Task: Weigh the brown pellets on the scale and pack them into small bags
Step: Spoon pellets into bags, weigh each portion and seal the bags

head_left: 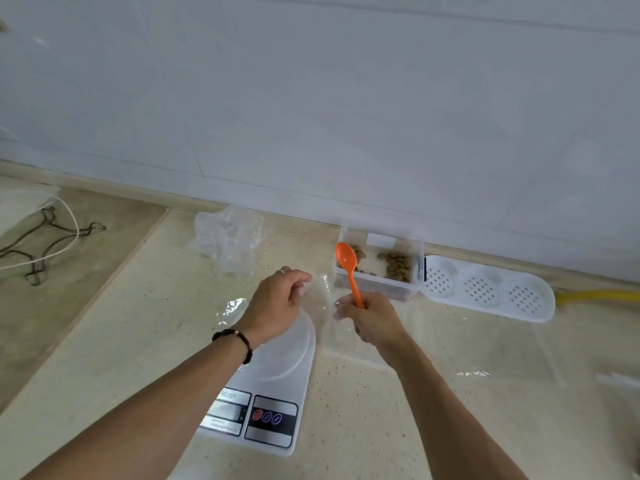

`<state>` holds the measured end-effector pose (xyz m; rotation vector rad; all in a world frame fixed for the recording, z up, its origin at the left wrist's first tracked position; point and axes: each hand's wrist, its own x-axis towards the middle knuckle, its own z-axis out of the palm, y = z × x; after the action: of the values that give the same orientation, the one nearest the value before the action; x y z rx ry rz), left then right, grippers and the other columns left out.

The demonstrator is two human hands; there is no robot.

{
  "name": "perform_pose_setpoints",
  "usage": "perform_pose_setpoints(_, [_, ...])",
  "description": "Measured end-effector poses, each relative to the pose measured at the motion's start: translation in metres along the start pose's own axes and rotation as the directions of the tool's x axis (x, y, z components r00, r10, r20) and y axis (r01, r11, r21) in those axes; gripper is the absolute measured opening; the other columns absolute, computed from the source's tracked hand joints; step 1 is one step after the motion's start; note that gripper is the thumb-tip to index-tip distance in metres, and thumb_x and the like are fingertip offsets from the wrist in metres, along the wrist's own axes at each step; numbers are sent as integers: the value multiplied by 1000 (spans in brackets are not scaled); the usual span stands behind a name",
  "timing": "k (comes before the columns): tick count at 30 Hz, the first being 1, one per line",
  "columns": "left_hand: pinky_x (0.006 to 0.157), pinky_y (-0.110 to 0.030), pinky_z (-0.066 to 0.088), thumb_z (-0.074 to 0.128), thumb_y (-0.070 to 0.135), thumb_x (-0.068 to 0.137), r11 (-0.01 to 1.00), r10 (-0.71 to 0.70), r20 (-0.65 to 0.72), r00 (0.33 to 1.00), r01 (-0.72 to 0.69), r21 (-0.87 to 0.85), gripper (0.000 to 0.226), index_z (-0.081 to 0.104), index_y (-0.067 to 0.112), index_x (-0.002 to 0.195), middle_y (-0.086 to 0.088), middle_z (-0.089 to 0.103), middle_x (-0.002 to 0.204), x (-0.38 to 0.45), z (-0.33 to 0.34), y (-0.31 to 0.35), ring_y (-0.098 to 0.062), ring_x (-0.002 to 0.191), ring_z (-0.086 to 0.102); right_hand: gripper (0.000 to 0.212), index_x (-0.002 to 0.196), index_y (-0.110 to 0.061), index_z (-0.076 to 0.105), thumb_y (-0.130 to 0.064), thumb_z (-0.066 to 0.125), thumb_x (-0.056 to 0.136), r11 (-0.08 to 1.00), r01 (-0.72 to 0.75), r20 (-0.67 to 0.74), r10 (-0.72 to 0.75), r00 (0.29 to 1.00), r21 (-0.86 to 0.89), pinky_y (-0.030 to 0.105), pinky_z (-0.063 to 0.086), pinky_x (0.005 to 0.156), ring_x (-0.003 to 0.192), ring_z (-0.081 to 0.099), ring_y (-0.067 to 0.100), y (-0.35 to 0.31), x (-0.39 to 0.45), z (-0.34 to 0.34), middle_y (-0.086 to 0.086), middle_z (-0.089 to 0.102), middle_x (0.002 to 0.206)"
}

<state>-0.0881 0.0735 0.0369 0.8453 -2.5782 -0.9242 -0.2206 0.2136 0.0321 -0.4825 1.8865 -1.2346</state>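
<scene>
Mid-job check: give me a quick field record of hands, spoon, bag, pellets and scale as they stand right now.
left hand: pinches the small clear bag at its edge
right hand: grips the orange spoon by the handle and also touches the bag
spoon bowl: empty, above the clear container
brown pellets: in the container
scale: platform holds no pellets, partly under left wrist
spare bags: crumpled near wall
</scene>
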Motion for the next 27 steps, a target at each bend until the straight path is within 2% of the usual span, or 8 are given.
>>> perform_pose_setpoints(4, [92, -31, 46, 58, 11, 92, 999, -23, 81, 996, 25, -22, 33, 61, 14, 125, -1, 58, 105, 9, -8, 9, -19, 106, 59, 10, 81, -7, 70, 2, 66, 78, 996, -10, 96, 2, 995, 86, 19, 26, 37, 41, 31, 11, -6, 2, -5, 1, 51, 54])
perform_pose_setpoints(8, [117, -39, 22, 77, 68, 56, 956, -9, 376, 926, -103, 276, 130, 9, 15, 154, -4, 29, 148, 10, -12, 26, -22, 139, 25, 9, 78, -7, 69, 1, 65, 78, 996, 8, 49, -12, 999, 93, 17, 27, 37, 39, 32, 8, -17, 2, -1, -5, 51, 49])
perform_pose_setpoints(10, [120, -46, 7, 76, 75, 50, 896, 6, 389, 921, -177, 407, 148, -11, 13, 152, -6, 16, 154, 8, -7, 29, -22, 144, 11, 11, 73, -6, 66, 1, 63, 81, 995, 23, 28, -26, 999, 100, 16, 28, 38, 38, 33, 6, -23, 2, 3, -10, 47, 44])
perform_pose_setpoints(13, [119, -47, 9, 74, 69, 52, 904, 26, 280, 960, -142, 403, 139, -3, 10, 150, -8, 24, 149, 13, -1, 21, -24, 141, 17, 15, 69, -4, 64, 1, 61, 83, 991, 47, -27, -44, 999, 127, 14, 28, 40, 37, 36, 2, -30, 2, 10, -10, 50, 46])
perform_pose_setpoints(16, [111, -30, 22, 78, 56, 56, 943, 102, 254, 962, -175, 283, 109, 20, 15, 140, -1, 37, 130, 19, -10, 18, -20, 124, 35, 11, 75, 4, 67, -1, 61, 82, 994, 48, -45, -43, 998, 103, 16, 30, 40, 39, 40, 2, -38, 1, 14, -7, 60, 53])
perform_pose_setpoints(19, [101, -21, 25, 81, 47, 60, 954, 180, 276, 944, -235, 183, 96, 29, 18, 135, 2, 40, 125, 24, -19, 18, -15, 116, 38, 12, 73, 0, 71, -3, 63, 81, 999, 41, -96, -41, 995, 3, 12, 36, 45, 44, 50, -1, -45, 5, 18, -5, 66, 59])
perform_pose_setpoints(23, [98, -23, 32, 80, 43, 64, 965, 208, 273, 939, -243, 101, 90, 31, 20, 136, 2, 41, 128, 30, -21, 13, -16, 115, 41, 17, 65, -6, 70, -4, 62, 80, 995, -14, -213, -7, 977, -94, 21, 39, 53, 50, 47, 6, -49, 13, 25, 2, 63, 62])
perform_pose_setpoints(27, [96, -27, 36, 81, 46, 62, 970, 208, 308, 929, -236, 56, 94, 29, 21, 136, 4, 40, 122, 38, -22, 11, -15, 111, 42, 19, 63, -8, 68, -14, 69, 80, 996, 1, -196, -19, 980, -94, 23, 38, 52, 46, 44, 6, -51, 16, 24, 0, 60, 58])
